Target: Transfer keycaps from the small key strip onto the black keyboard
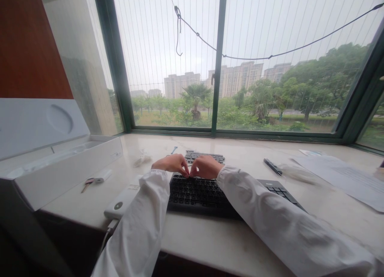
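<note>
A black keyboard (195,193) lies on the pale sill in front of me. Many of its key positions look bare of caps, while its number pad at the right end has caps on. Over the keyboard's back edge, my left hand (172,163) and my right hand (206,167) meet with fingertips pinched close together. Anything between the fingers is too small to make out. Just behind my hands, loose keycaps (207,156) are laid out in rows, partly covered by the hands. My right sleeve hides part of the keyboard.
To the left are an open white box (69,165), a key (88,184), and a white power bank (123,205) with a cable. A small blue tool (174,149) lies behind. On the right are a black pen-like object (272,166), a plastic bag (297,175) and paper sheets (342,179).
</note>
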Demonstrator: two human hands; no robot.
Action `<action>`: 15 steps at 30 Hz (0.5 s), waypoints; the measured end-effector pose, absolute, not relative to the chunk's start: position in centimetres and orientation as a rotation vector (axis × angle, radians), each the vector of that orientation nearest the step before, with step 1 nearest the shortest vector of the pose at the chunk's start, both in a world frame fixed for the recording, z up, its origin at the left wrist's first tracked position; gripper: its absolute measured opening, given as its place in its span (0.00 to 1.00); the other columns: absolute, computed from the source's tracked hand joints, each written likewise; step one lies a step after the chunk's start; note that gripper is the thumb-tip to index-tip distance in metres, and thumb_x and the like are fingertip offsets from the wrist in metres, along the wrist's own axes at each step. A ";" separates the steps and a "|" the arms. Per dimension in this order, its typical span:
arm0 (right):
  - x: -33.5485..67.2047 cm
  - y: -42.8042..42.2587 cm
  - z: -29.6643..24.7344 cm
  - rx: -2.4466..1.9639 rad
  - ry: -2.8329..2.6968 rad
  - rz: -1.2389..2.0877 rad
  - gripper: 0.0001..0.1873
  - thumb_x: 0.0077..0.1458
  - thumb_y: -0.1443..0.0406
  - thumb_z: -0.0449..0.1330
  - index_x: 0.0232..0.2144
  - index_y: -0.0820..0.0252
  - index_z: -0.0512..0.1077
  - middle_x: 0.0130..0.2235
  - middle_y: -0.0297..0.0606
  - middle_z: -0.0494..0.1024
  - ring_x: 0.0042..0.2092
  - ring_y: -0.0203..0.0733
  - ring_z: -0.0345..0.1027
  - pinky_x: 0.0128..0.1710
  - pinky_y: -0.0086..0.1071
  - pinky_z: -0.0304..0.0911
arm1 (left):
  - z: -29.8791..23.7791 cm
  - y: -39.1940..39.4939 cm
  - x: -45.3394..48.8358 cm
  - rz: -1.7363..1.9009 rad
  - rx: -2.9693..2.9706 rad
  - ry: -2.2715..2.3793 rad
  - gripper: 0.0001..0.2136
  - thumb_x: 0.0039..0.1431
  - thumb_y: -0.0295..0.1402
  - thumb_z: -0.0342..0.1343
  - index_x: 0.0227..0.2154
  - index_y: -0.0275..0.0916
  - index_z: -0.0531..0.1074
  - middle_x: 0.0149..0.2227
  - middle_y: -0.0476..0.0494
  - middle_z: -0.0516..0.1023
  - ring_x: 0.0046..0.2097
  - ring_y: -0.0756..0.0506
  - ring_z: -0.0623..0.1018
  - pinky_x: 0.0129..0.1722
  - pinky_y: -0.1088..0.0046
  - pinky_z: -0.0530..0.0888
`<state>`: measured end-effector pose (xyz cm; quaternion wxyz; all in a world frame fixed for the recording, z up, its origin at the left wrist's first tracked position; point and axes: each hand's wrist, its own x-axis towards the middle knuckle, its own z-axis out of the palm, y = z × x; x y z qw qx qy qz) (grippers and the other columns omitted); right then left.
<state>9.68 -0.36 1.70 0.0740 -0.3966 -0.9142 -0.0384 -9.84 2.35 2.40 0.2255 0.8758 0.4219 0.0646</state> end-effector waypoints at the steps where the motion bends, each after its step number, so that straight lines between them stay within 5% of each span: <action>1: 9.7 -0.3 1.7 -1.193 -2.745 -0.115 0.10 0.51 0.55 0.60 0.32 0.48 0.80 0.33 0.34 0.80 0.38 0.40 0.72 0.35 0.28 0.57 | 2.4 2.3 -9.8 0.178 2.413 1.163 0.15 0.38 0.43 0.66 0.31 0.44 0.82 0.22 0.53 0.74 0.27 0.51 0.69 0.30 0.76 0.62; 15: 9.6 -0.4 1.7 -1.257 -2.697 -0.095 0.11 0.48 0.53 0.62 0.32 0.47 0.80 0.33 0.33 0.80 0.38 0.40 0.72 0.35 0.28 0.58 | 2.3 2.5 -9.8 0.159 2.433 1.176 0.14 0.38 0.42 0.66 0.31 0.45 0.81 0.22 0.53 0.74 0.26 0.52 0.68 0.30 0.76 0.62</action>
